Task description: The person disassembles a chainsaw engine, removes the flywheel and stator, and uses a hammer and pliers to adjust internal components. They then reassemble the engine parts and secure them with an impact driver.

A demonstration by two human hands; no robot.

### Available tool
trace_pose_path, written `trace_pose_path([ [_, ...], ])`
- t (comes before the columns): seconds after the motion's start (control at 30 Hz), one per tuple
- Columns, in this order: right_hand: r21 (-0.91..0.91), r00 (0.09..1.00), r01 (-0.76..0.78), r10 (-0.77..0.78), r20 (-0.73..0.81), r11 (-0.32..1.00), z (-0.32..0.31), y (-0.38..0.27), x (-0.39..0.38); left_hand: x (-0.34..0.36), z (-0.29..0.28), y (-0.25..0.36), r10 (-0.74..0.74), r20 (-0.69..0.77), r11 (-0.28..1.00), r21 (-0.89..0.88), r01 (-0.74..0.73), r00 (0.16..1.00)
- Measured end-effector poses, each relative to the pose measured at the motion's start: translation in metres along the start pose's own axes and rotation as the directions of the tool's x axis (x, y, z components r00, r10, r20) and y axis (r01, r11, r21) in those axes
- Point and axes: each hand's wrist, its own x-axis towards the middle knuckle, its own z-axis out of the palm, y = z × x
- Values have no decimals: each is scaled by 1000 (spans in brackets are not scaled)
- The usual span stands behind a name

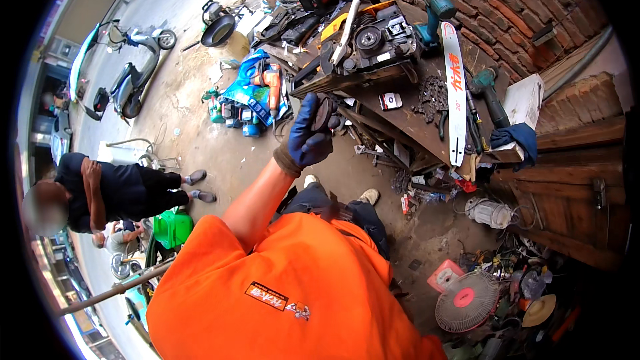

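My left hand (pixel 309 135), in a dark blue work glove, is raised in front of me at the near corner of the workbench (pixel 423 117). Its fingers are closed around a dark, rounded part (pixel 323 115), whose exact kind I cannot make out. Beyond the hand, a partly stripped machine body with a round black wheel (pixel 369 40) rests on the bench. A pale lever-like handle (pixel 346 30) stands up beside it. My right hand is out of sight.
A white chainsaw guide bar (pixel 455 103) and a green drill (pixel 485 87) are at the bench's right. An orange drill (pixel 269 87) lies with other tools on the ground. A person (pixel 110 190) stands at left. A fan (pixel 467 301) and clutter occupy the lower right.
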Motion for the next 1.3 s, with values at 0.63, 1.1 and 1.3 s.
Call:
trace_pose_path([
  [0.63, -363, -6, 926, -968, 250, -100, -39, -585, -170, 32, 66, -35, 380, -186, 467, 884, -14, 906],
  [1.1, -579, 52, 811, -974, 219, -87, -3, -668, -139, 73, 45, 48, 509, 8, -65, 997, 30, 861],
  [1.3, -451, 118, 892, -960, 255, -11, -18, -687, -123, 96, 36, 94, 254, 19, 51, 998, -34, 967],
])
